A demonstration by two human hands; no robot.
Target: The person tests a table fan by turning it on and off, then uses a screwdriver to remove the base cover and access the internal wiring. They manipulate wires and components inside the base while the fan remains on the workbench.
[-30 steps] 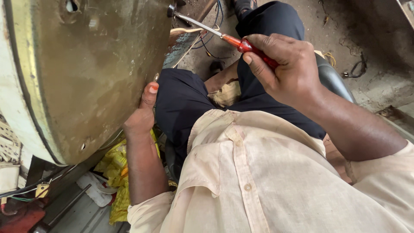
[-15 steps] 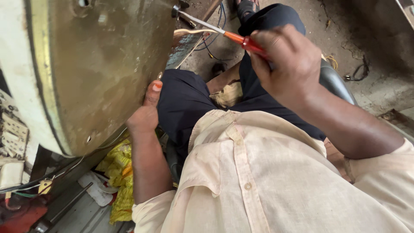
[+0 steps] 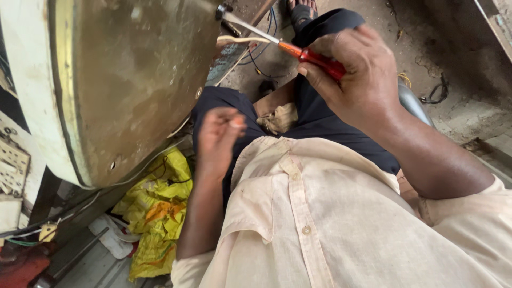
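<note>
My right hand [image 3: 354, 80] grips a red-handled screwdriver [image 3: 314, 56] whose metal shaft reaches up-left to a fitting at the top edge of a large tarnished metal drum [image 3: 133, 80]. A pale wire [image 3: 240, 40] runs just under the shaft. My left hand [image 3: 218, 138] hovers blurred beside the drum's lower right rim, fingers loosely curled, holding nothing that I can make out. My cream shirt fills the lower right of the view, dark trousers above it.
A crumpled yellow plastic bag [image 3: 157, 213] lies below the drum. Loose wires [image 3: 261, 58] and a black cable [image 3: 437, 96] lie on the dirty concrete floor. White casing [image 3: 21, 106] frames the drum on the left; a red object [image 3: 21, 266] sits bottom left.
My left hand has come off the drum's rim and moved right, away from it. The right hand with the screwdriver stays at the fitting.
</note>
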